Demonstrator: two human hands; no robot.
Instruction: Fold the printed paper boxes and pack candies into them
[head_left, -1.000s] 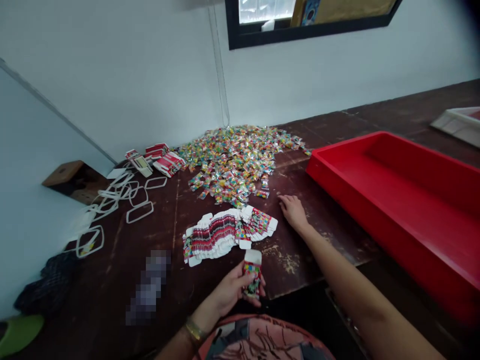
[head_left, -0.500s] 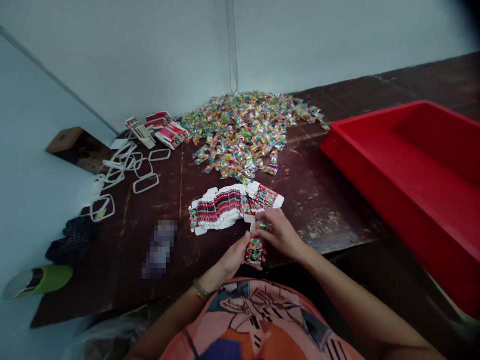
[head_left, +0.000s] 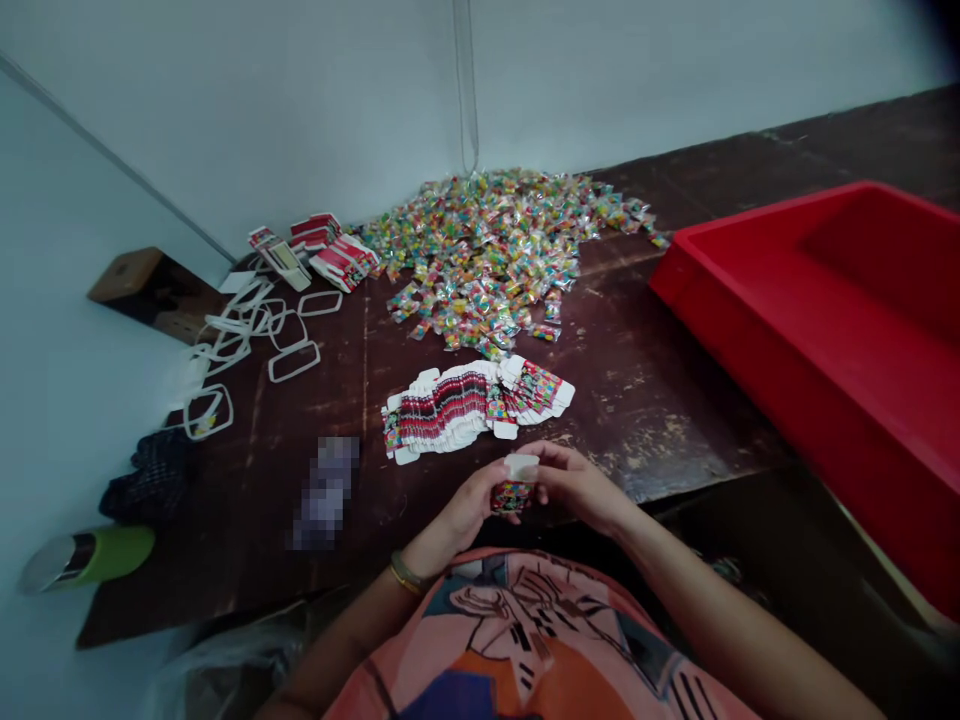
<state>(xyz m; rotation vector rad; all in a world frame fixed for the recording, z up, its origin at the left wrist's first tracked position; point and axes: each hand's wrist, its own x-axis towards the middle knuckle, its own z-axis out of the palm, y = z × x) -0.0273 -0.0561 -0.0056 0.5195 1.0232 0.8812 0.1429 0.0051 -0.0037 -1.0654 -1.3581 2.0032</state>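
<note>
A small printed candy box, red and black with coloured dots, is upright between my hands, its white top flap raised. My left hand is closed around the box's left side. At its right edge, near the flap, the fingers of my right hand pinch the same box. Just beyond my hands lies a fanned row of flattened candy boxes, overlapping one another. Behind that row is a wide heap of small clear packets of coloured candy. Whether a packet is inside the held box is hidden.
On the right a large red tray juts over the table edge. At left are white bands, stacked flat boxes, a wooden box, dark cloth, a green cup and a blurred patch.
My right hand has come down from above the box to its right side. The candy packet that showed between its fingers is out of sight. The left hand still holds the box.
</note>
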